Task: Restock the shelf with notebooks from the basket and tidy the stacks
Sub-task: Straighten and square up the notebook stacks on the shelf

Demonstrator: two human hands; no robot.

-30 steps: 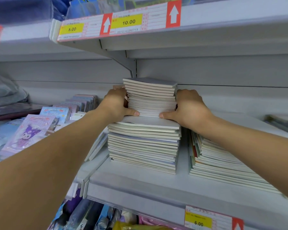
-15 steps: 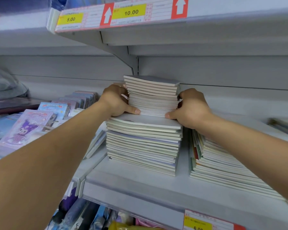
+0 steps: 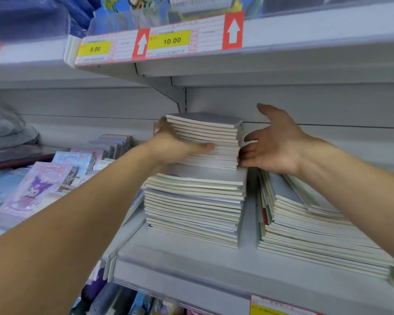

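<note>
A small stack of grey-covered notebooks [image 3: 212,142] sits on top of a taller, wider notebook stack [image 3: 196,205] on the white shelf [image 3: 191,264]. My left hand [image 3: 178,144] holds the small stack's left side, fingers behind it and thumb lying across its front edge. My right hand [image 3: 273,144] is spread just right of the small stack, its fingertips at the stack's right edge and thumb raised. A lower, slanted stack of notebooks [image 3: 309,228] lies to the right. The basket is out of sight.
An upper shelf [image 3: 305,48] with price labels [image 3: 162,44] hangs close above. Cartoon-cover notebooks [image 3: 37,189] and small pads [image 3: 109,146] fill the left bay. More goods show below the shelf edge [image 3: 123,298].
My right hand has let go of the small stack and spread out beside it. My left hand's thumb has slid further across the front. The view has tilted upward a little.
</note>
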